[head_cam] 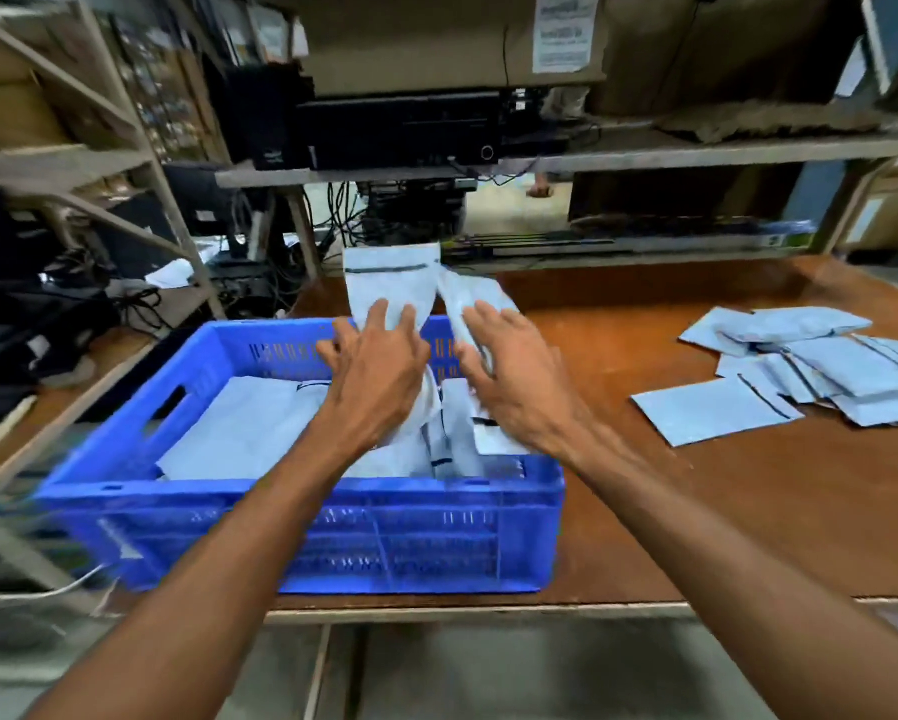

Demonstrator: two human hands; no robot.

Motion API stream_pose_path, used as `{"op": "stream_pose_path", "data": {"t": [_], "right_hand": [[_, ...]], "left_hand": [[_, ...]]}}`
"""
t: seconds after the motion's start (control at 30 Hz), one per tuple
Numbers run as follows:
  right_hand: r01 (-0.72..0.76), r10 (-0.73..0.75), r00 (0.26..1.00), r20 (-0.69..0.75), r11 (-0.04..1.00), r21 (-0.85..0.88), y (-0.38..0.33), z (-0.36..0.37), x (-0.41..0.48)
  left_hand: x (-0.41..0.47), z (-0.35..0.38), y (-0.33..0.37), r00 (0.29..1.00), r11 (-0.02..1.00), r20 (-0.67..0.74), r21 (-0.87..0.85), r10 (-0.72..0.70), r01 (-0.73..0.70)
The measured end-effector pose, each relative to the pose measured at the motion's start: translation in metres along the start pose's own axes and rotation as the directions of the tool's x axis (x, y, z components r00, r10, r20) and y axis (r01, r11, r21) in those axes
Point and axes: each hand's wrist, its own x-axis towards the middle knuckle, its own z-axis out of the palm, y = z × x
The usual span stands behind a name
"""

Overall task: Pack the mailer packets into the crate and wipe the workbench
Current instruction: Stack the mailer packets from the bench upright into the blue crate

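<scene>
Above the workbench [644, 485] crate [301, 532], left hand [379, 376] and right hand [514, 376] each clasp mailer packets [390, 283].

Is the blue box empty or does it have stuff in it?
Not empty. White mailer packets already lie inside the blue crate, and more wait on the workbench.
</scene>
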Motion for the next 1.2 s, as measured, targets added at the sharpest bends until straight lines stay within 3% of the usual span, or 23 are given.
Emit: {"op": "stream_pose_path", "data": {"t": [0.1,0.17,0.27,0.37,0.47,0.53,0.63,0.73,0.8,0.9,1.0,1.1,1.2], "right_hand": [[-0.062,0.077,0.980,0.181,0.995,-0.084,-0.014,0.040,0.011],[-0.118,0.177,0.930,0.323,0.974,-0.193,-0.008,0.054,0.011],[-0.089,0.335,0.740,0.583,0.909,-0.408,-0.004,0.059,0.002],[-0.127,0.430,0.589,0.685,0.886,-0.447,-0.005,0.066,0.003],[-0.104,0.441,0.545,0.713,0.880,-0.464,-0.007,0.065,0.002],[-0.036,0.349,0.652,0.673,0.901,-0.433,-0.007,0.055,0.005],[0.015,0.074,0.922,0.379,0.974,-0.226,0.003,0.019,0.015],[-0.086,0.092,0.992,0.084,0.994,-0.070,0.046,-0.035,0.026],[-0.177,0.176,0.984,-0.026,0.983,-0.039,0.092,-0.070,0.021],[-0.406,0.404,0.913,-0.065,0.913,-0.038,0.183,-0.101,-0.009],[-0.614,0.616,0.787,-0.013,0.781,-0.114,0.273,-0.115,-0.063],[-0.682,0.694,0.720,-0.002,0.707,-0.186,0.345,-0.128,-0.123],[-0.748,0.768,0.640,0.004,0.624,-0.226,0.412,-0.142,-0.158]], "left_hand": [[-0.002,0.038,-0.023,0.967,1.000,0.254,0.030,0.002,-0.010],[-0.001,0.053,-0.030,0.901,1.000,0.433,-0.025,0.019,-0.009],[0.002,0.075,-0.043,0.719,0.998,0.695,0.024,0.024,-0.056],[0.005,0.086,-0.050,0.643,0.970,0.764,0.116,0.049,-0.213],[0.006,0.081,-0.044,0.658,0.973,0.752,0.126,0.032,-0.192],[0.011,0.074,-0.042,0.692,0.979,0.721,0.127,0.017,-0.157],[0.026,0.059,-0.028,0.864,0.983,0.501,0.135,0.043,-0.127],[0.037,0.041,0.013,0.973,0.985,0.165,-0.094,0.160,-0.146],[0.043,0.034,0.059,0.964,0.944,0.069,-0.231,0.258,-0.236],[0.044,0.041,0.151,0.902,0.876,0.095,-0.302,0.420,-0.376],[0.035,0.076,0.240,0.807,0.821,0.222,-0.327,0.548,-0.468],[0.032,0.128,0.300,0.696,0.794,0.382,-0.310,0.608,-0.523],[0.036,0.178,0.336,0.637,0.804,0.498,-0.281,0.588,-0.523]]}}
